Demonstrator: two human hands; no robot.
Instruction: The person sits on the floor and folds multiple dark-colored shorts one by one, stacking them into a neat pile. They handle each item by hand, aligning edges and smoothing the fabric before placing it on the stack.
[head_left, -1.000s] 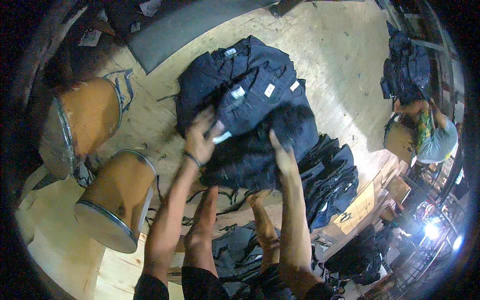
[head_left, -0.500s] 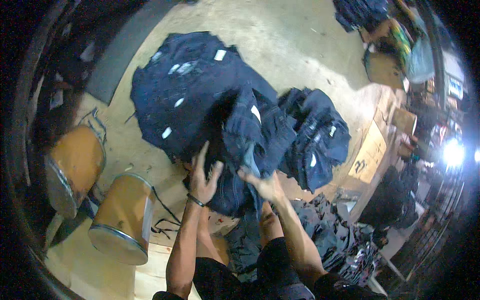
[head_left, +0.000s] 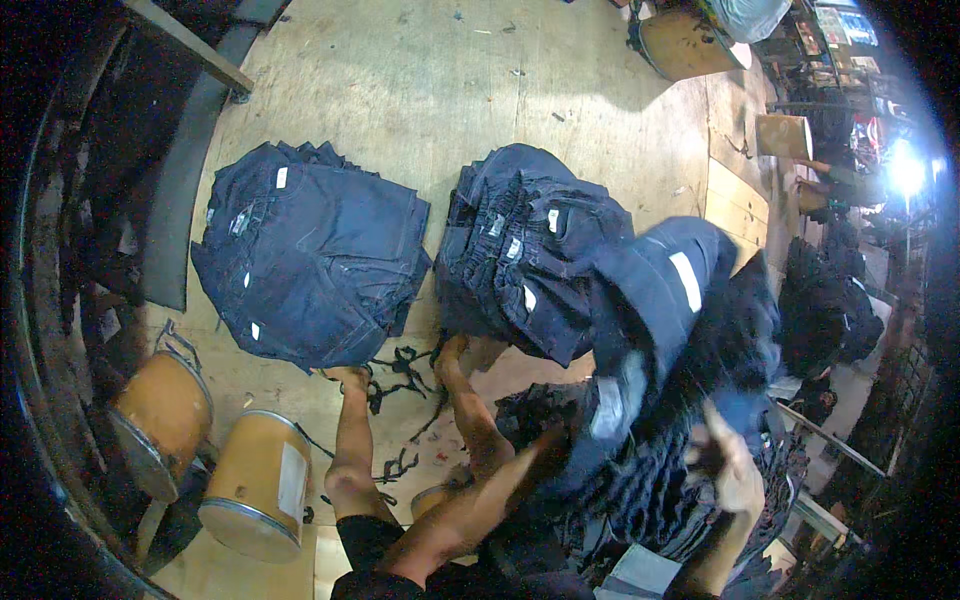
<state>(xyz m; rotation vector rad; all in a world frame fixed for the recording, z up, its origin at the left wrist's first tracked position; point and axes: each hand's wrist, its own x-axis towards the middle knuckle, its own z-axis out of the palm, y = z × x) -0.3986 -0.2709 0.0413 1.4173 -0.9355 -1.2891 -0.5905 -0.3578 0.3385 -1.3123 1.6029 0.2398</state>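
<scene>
A dark navy denim garment (head_left: 650, 300) with white labels hangs raised and blurred by motion above a heap of dark garments (head_left: 610, 500) at my right side. My left hand is hidden behind this garment; only the left forearm reaches to it, so its fingers do not show. At the garment's lower right edge, my right hand (head_left: 735, 470) has its fingers apart, somewhat blurred. Farther ahead lie two piles of navy denim garments with white tags: a left pile (head_left: 310, 270), flat and fanned, and a right pile (head_left: 530, 250) with gathered waistbands, partly behind the raised garment.
My bare legs stretch toward the piles, with dark cords (head_left: 400, 380) between them. Two brown drums (head_left: 255, 480) with metal rims stand at the left. Another drum (head_left: 690, 45) is at the far right. Beyond the heap is a dark bundle (head_left: 830, 310), with another person's arm (head_left: 830, 175) farther back.
Both hands have left the garment at the piles and moved right to the heap. A garment is now raised there. The left and right piles now lie apart, and the view has shifted.
</scene>
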